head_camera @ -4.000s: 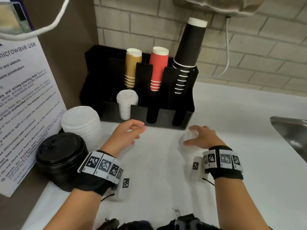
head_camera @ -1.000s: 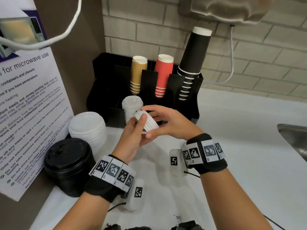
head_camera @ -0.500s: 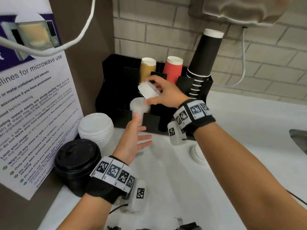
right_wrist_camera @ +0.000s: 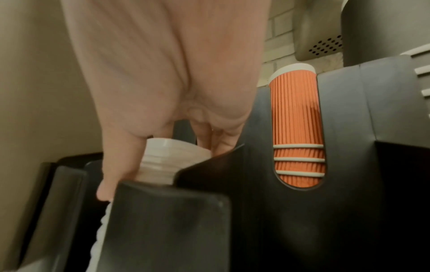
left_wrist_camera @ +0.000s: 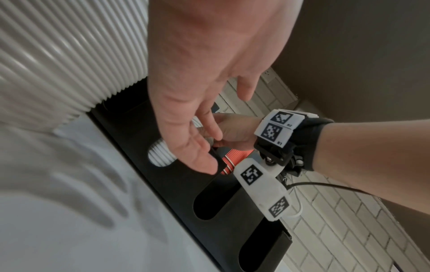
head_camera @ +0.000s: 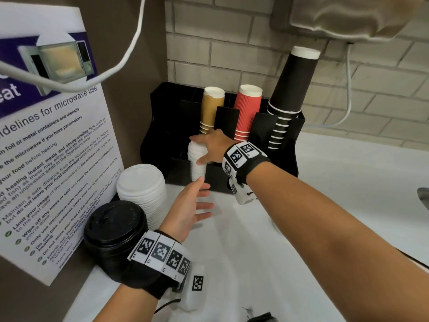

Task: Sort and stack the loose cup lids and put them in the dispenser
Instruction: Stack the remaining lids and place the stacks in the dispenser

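Observation:
The black dispenser [head_camera: 162,135] stands against the brick wall. In its front left slot sits a stack of small white lids [head_camera: 197,170]. My right hand [head_camera: 204,148] lies over the top of that stack; in the right wrist view the thumb runs down the near side of the lids [right_wrist_camera: 163,162] and the fingers sit behind them. My left hand [head_camera: 197,201] hovers open just in front of the slot, holding nothing. A stack of large white lids [head_camera: 141,189] and a stack of black lids [head_camera: 113,228] stand on the counter at the left.
Gold cups [head_camera: 211,110], red cups [head_camera: 247,110] and tall black cups [head_camera: 292,89] fill the dispenser's rear slots. A microwave sign [head_camera: 46,159] leans at the left. A sink edge [head_camera: 423,196] shows at the far right of the white counter [head_camera: 348,194].
My right hand has carried the small lids from in front of me up and down onto the stack in the dispenser slot. My left hand let go and stays open below.

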The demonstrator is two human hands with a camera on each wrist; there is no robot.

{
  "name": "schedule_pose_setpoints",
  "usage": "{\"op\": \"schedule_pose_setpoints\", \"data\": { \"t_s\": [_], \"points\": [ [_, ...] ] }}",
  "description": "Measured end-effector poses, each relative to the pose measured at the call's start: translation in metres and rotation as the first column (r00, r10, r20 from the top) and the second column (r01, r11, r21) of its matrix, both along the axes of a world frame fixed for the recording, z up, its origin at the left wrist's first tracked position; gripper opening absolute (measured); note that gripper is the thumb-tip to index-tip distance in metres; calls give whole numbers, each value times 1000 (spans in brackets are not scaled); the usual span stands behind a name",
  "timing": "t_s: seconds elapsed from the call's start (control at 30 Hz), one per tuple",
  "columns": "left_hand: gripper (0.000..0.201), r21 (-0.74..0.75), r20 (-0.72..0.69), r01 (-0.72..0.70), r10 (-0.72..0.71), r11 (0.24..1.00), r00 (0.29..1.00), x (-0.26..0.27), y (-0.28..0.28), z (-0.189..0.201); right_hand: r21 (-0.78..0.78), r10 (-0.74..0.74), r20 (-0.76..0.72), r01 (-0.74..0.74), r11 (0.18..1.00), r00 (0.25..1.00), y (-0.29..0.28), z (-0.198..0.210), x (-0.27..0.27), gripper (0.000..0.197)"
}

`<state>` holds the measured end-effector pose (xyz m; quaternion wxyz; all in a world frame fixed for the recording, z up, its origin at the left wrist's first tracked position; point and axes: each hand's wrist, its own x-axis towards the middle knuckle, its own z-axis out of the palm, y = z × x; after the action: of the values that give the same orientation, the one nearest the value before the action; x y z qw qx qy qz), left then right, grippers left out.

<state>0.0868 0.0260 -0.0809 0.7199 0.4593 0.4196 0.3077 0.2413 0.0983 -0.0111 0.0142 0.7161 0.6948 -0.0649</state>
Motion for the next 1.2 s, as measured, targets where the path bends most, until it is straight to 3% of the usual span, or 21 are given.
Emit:
{"op": "schedule_pose_setpoints", "data": {
  "t_s": [0.1,0.2,0.3,0.43,0.5,0.57,0.63,0.73,0.8,0.87,0.97,1.03,1.13,1.2],
  "points": [
    [30,-2,7,5,-5,1000,1000,0,-1,0,-33,26,152,-21,999,988,-4,-5,-7,87],
    [30,1,14,9,-9,1000,1000,2,-1,-1,-29,-19,266,28,999,964,-8,-15,-19,76],
    [26,9,20,10,-10,1000,1000,2,-1,-1,-42,-127,291,145,989,948,-10,-23,-30,68],
    [25,42,8,26,-26,999,1000,-1,0,1,-86,-185,265,214,973,946,-14,-23,-38,76],
    [26,53,10,32,-32,998,999,-2,-1,2,-69,-163,153,175,982,975,-21,-15,-33,89],
    [25,67,10,43,-44,997,999,-3,-1,3,-19,-142,-60,141,990,988,-34,-1,-23,98],
    [24,79,17,53,-54,995,998,-3,-2,3,55,-134,-325,160,985,936,-53,11,-8,97],
    [21,95,17,63,-65,994,998,-5,0,3,197,-110,-572,266,943,813,-94,15,23,70],
    [19,100,19,66,-68,993,998,-6,2,2,215,-166,-601,358,909,782,-125,9,50,36],
    [18,104,19,65,-67,992,998,-8,2,1,113,-298,-530,414,903,794,-153,1,75,27],
    [17,105,13,69,-71,992,997,-7,2,-1,-137,-471,-268,451,882,840,-184,-16,98,33],
    [17,104,5,80,-81,991,997,-5,1,-2,-289,-525,-153,470,834,837,-198,-30,104,55],
    [17,99,1,105,-106,990,994,-1,-2,-2,-353,-568,-166,490,797,806,-207,-49,107,87],
    [16,96,2,116,-117,989,993,1,-3,-2,-337,-561,-165,489,805,811,-207,-61,107,96]
  ]
}}
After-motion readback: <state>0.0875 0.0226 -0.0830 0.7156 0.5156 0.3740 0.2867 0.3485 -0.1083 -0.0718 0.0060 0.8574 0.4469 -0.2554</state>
